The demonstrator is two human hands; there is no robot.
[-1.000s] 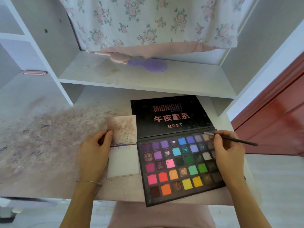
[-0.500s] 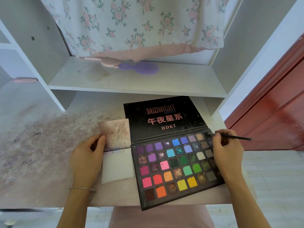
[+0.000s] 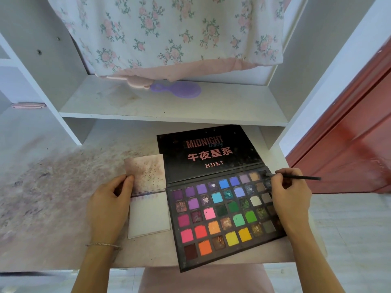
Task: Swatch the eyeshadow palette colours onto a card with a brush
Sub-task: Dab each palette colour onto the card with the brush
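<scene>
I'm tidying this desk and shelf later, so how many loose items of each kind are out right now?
Eyeshadow palette: 1
Brush: 1
Card: 1
Purple hairbrush on the shelf: 1
Pink item on the left shelf, too small to identify: 1
Total: 5

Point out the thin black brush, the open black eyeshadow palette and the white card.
thin black brush (image 3: 300,177), head view, mid-handle.
open black eyeshadow palette (image 3: 213,227), head view, orange pan.
white card (image 3: 149,216), head view, blank lower half.

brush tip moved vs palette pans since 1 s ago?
Yes. The brush tip has slid right along the palette's top row, from the tan pan to the dark corner pan. The right hand holds it.
</scene>
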